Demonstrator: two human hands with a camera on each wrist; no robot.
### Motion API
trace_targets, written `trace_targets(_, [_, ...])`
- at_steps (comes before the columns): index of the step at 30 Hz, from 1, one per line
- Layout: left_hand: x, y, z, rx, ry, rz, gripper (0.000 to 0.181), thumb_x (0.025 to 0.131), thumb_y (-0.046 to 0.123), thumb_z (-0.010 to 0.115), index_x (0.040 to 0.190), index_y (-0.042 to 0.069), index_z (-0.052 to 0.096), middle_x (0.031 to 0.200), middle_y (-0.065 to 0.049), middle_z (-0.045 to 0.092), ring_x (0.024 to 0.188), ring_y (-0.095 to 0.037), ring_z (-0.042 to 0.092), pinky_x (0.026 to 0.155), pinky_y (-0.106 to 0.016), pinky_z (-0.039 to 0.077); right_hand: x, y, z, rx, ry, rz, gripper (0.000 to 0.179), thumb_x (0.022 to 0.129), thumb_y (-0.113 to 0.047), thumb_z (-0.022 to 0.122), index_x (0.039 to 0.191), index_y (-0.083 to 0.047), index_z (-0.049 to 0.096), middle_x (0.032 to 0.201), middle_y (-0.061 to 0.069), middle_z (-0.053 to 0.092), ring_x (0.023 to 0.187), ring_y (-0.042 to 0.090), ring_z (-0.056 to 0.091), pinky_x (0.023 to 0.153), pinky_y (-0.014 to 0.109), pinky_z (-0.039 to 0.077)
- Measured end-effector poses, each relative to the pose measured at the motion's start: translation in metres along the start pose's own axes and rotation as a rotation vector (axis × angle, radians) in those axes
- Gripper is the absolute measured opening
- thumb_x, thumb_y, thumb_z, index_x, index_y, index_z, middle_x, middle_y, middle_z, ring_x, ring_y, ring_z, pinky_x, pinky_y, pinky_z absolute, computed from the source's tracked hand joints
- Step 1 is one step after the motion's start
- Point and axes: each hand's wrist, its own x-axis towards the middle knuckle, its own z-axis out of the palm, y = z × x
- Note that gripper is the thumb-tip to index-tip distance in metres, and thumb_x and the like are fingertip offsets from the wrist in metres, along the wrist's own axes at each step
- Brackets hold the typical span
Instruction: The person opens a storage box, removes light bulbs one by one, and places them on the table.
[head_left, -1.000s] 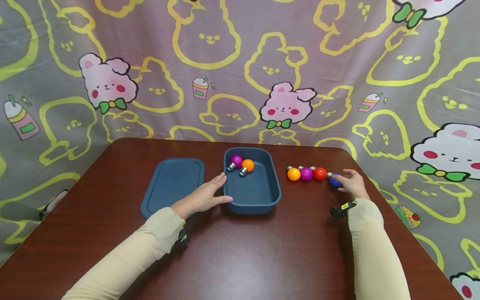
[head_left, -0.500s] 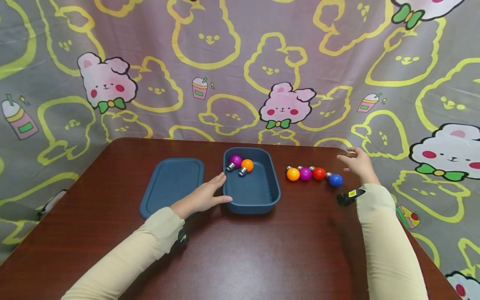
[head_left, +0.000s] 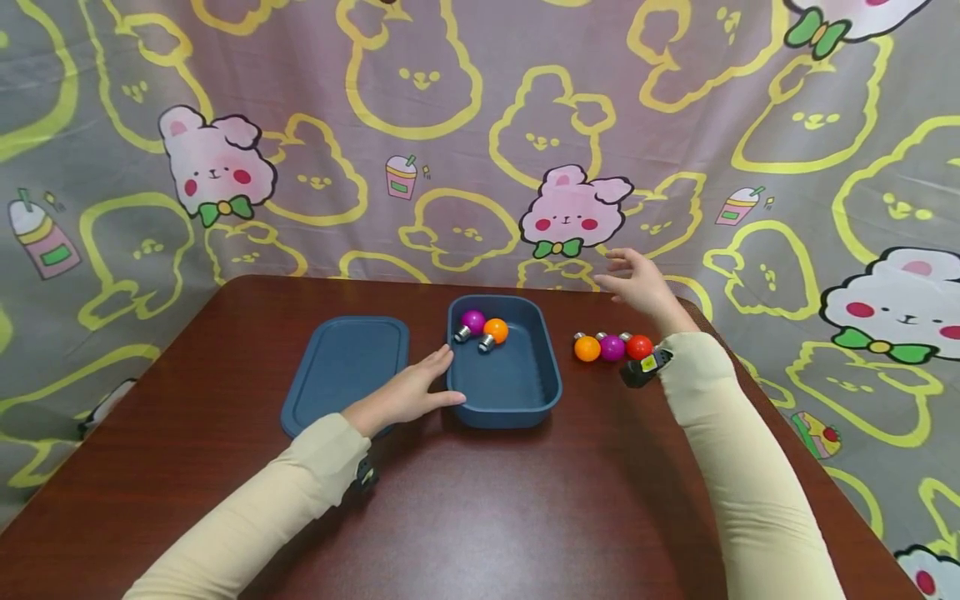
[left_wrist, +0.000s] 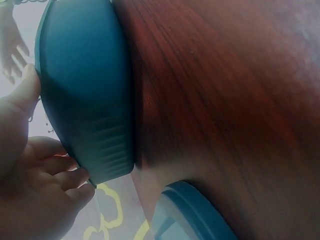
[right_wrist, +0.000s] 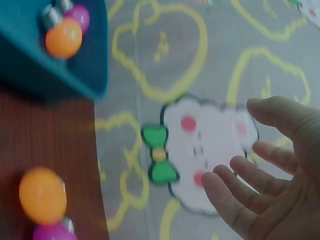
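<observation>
My left hand (head_left: 408, 393) lies against the left side of a blue rectangular box (head_left: 504, 410), thumb and fingertips touching its rim. A purple light bulb (head_left: 473, 322) and an orange light bulb (head_left: 496, 331) lie inside, toward the back left. My right hand (head_left: 637, 287) is raised over the far right of the table, fingers loosely extended and holding nothing. Below it, a second orange bulb (head_left: 587, 349), a second purple bulb (head_left: 612, 348) and a red bulb (head_left: 639, 347) lie in a row. My right sleeve and wrist hide the place where the blue bulb lay.
A flat blue lid (head_left: 352, 367) lies on the brown table (head_left: 480, 517), left of the box and partly under my left forearm. A patterned curtain (head_left: 450, 225) hangs right behind the table's far edge. Wrist cameras (head_left: 645, 367) are strapped under both cuffs.
My right hand left the blue bulb, rose to the right, then swung left above the bulb row. The blue bulb, visible half a second ago, is now hidden. My left hand has stayed put.
</observation>
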Motion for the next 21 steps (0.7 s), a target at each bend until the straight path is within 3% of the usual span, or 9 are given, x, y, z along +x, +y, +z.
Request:
trace_targets(4, [0.0,0.001,0.0,0.002,0.0,-0.004,0.08,0.088,0.044,0.058,0.146,0.004,0.02,0.152,-0.009,0.011,0.137,-0.025,0.011,0.106,-0.045,0.018,0.011,-0.012,0.021,0.049,-0.066,-0.024,0.056,0.089,-0.02,0.063,0.135,-0.001,0.038,0.126,0.022,0.044,0.108,0.035,0.05,0.083,0.046,0.047])
trace_targets(12, [0.001,0.001,0.0,0.007,0.003,0.003,0.08,0.088,0.043,0.059,0.146,0.004,0.02,0.152,-0.01,0.011,0.137,-0.026,0.012,0.106,-0.046,0.018,0.02,-0.031,0.062,0.076,-0.144,-0.031,0.056,0.087,-0.019,0.066,0.134,-0.003,0.041,0.126,0.02,0.045,0.109,0.033,0.05,0.082,0.044,0.048])
trace_targets(21, [0.001,0.002,-0.001,0.007,0.003,-0.018,0.081,0.088,0.044,0.059,0.146,0.004,0.02,0.152,-0.01,0.012,0.137,-0.026,0.012,0.106,-0.045,0.018,0.033,-0.031,0.099,0.163,-0.217,0.002,0.056,0.087,-0.018,0.065,0.135,-0.003,0.04,0.13,0.022,0.041,0.106,0.036,0.052,0.078,0.04,0.05])
